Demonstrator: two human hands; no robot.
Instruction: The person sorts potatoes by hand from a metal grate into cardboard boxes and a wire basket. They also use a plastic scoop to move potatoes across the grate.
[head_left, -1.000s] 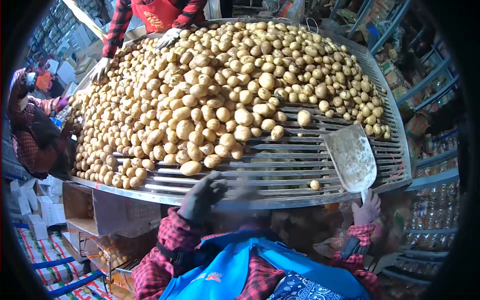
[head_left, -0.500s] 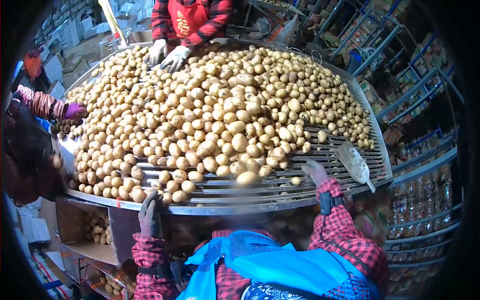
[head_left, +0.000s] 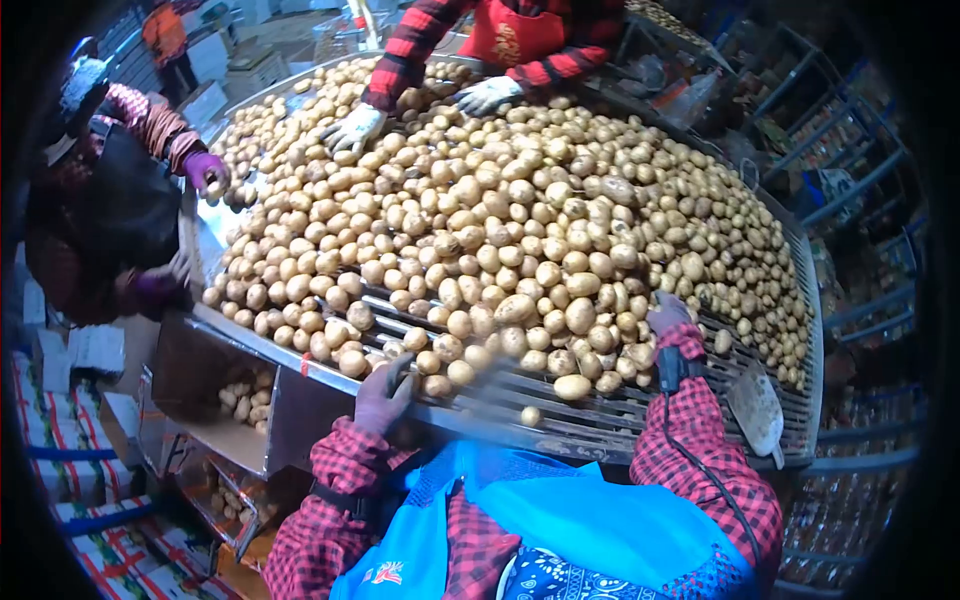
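My left hand (head_left: pixel 383 397), in a greyish-purple glove, is at the front edge of a slatted metal sorting table (head_left: pixel 600 415). Its fingers are apart beside a few potatoes (head_left: pixel 437 386) and hold nothing I can see. Farther right, my right hand (head_left: pixel 670 316), gloved alike, reaches over the slats to the right side of the potato heap (head_left: pixel 520 215). Its fingers are stretched against the potatoes there, with the tips partly hidden. A metal scoop (head_left: pixel 757 408) lies on the slats right of my right forearm. One small potato (head_left: pixel 531 416) sits alone near the front rim.
Across the table, a person in a red apron (head_left: pixel 513 32) has white-gloved hands on the potatoes. At left, another person's purple glove (head_left: pixel 207 172) holds potatoes. An open box with potatoes (head_left: pixel 245 395) stands below the left front rim. Metal racks (head_left: pixel 860 190) line the right.
My right hand has moved forward from the slats to the heap. My left hand remains by the front edge. The view has turned left, and the opposite person's hands have spread apart.
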